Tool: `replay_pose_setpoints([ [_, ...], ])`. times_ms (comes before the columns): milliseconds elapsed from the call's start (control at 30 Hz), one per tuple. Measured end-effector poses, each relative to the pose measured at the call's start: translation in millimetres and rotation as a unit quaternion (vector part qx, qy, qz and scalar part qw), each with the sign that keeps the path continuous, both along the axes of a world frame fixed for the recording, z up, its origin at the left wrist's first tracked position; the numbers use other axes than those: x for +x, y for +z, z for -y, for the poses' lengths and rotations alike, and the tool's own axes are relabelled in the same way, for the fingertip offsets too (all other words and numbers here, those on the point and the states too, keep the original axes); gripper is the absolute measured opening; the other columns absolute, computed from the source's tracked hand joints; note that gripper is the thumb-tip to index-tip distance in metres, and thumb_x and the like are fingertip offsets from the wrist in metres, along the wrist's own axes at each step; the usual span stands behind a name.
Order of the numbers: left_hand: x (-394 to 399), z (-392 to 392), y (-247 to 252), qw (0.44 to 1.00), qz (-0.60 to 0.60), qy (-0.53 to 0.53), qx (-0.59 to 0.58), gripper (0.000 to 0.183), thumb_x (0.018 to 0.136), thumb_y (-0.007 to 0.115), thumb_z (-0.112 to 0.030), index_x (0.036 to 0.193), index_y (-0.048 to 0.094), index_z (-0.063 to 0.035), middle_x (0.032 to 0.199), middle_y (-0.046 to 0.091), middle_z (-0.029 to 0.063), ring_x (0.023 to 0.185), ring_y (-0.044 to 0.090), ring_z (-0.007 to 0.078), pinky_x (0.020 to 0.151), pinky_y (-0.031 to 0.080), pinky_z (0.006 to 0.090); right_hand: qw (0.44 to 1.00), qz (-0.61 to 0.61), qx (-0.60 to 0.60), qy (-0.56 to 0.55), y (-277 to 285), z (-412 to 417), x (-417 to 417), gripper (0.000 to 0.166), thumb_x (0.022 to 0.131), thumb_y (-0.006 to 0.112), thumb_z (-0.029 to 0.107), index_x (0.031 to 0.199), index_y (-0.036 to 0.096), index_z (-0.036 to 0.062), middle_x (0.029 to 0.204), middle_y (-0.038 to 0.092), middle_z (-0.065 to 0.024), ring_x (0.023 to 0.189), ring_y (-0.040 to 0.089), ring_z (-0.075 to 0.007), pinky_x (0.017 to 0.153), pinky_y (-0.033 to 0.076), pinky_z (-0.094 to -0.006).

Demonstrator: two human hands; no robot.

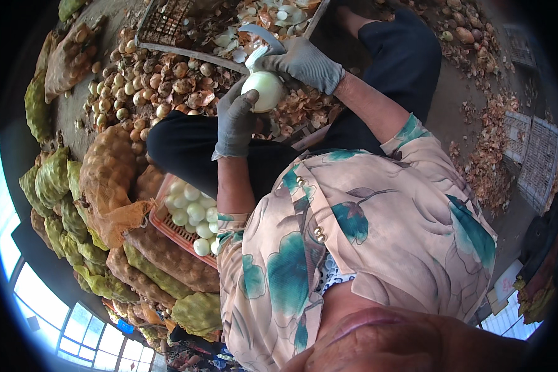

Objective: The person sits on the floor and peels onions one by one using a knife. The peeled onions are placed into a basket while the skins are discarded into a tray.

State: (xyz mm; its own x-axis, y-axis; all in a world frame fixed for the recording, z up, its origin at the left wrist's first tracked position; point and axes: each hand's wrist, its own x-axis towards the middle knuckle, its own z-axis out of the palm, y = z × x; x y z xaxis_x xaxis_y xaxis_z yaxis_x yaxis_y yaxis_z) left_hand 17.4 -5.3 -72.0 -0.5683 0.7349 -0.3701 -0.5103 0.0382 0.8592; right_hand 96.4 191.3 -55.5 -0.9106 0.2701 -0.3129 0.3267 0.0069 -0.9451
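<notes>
My left hand (pixel 236 116), in a grey knit work glove, grips a peeled pale onion (pixel 262 90) from its left side, the thumb lying across it. The gloved right hand (pixel 300 64) is closed around a knife with a curved metal blade (pixel 263 36), whose handle is hidden in the fist; its fingers lie close to the onion's top. A whitish-green strip or stem piece (pixel 256 57) stands up between the onion and the blade. Below the hands, dry brown onion skins (pixel 297 109) lie between my legs.
Beyond the hands stands a crate (pixel 195 55) of peels. Unpeeled onions (pixel 135 90) cover the floor at left. A red plastic basket (pixel 163 223) holds peeled onions beside my left elbow. Full mesh sacks (pixel 107 172) are piled at left. Plastic crates (pixel 539 158) and skins lie at right.
</notes>
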Motion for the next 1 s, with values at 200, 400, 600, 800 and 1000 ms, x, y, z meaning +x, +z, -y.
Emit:
replay_pose_setpoints([
  [200,-4,-5,7,0.995,-0.091,-0.001,-0.041,0.067,0.079,0.08,-0.026,0.13,0.057,0.0114,0.11,0.068,0.0138,0.095,0.065,0.018,0.085,0.052,0.0304,0.956,-0.241,0.162,-0.034,-13,6,1,0.032,0.093,0.072,0.029,0.11,0.073,0.0015,0.073,0.069,-0.0058,0.06,0.063,-0.007,0.053,0.052,-0.0237],
  [400,2,-7,13,0.991,-0.115,0.03,-0.055,0.057,0.078,0.08,-0.013,0.125,0.06,0.0117,0.108,0.069,0.0117,0.095,0.065,0.0166,0.087,0.052,0.03,0.988,-0.115,-0.077,-0.068,-10,5,2,0.033,0.093,0.072,0.028,0.084,0.068,-0.0032,0.059,0.061,-0.0036,0.047,0.06,-0.0121,0.043,0.048,-0.0272],
  [600,6,-7,14,0.977,-0.175,0.095,-0.071,0.023,0.086,0.069,-0.007,0.106,0.069,0.0048,0.091,0.07,0.006,0.075,0.06,0.0079,0.07,0.048,0.0206,0.947,-0.057,-0.305,-0.086,-8,-9,6,0.025,0.103,0.05,0.018,0.106,0.064,-0.0016,0.063,0.05,0.0019,0.052,0.047,-0.0099,0.048,0.042,-0.0255],
  [800,17,-5,-4,0.981,-0.028,0.183,-0.062,0.031,0.094,0.064,-0.019,0.112,0.068,0.006,0.094,0.07,0.0063,0.073,0.056,0.007,0.065,0.044,0.0202,0.845,-0.092,-0.506,-0.148,-37,-2,4,0.018,0.103,0.038,0.012,0.106,0.055,0.0059,0.068,0.045,0.0017,0.055,0.046,-0.0142,0.051,0.043,-0.0265],
  [1000,25,-14,3,0.976,-0.125,0.18,-0.003,0.053,0.086,0.075,-0.023,0.126,0.059,0.0074,0.107,0.069,0.0114,0.091,0.065,0.0134,0.083,0.053,0.0275,0.833,-0.117,-0.515,-0.165,-33,3,0,0.017,0.103,0.045,0.016,0.104,0.058,0.0053,0.065,0.046,0.0015,0.054,0.047,-0.0135,0.048,0.043,-0.028],
])
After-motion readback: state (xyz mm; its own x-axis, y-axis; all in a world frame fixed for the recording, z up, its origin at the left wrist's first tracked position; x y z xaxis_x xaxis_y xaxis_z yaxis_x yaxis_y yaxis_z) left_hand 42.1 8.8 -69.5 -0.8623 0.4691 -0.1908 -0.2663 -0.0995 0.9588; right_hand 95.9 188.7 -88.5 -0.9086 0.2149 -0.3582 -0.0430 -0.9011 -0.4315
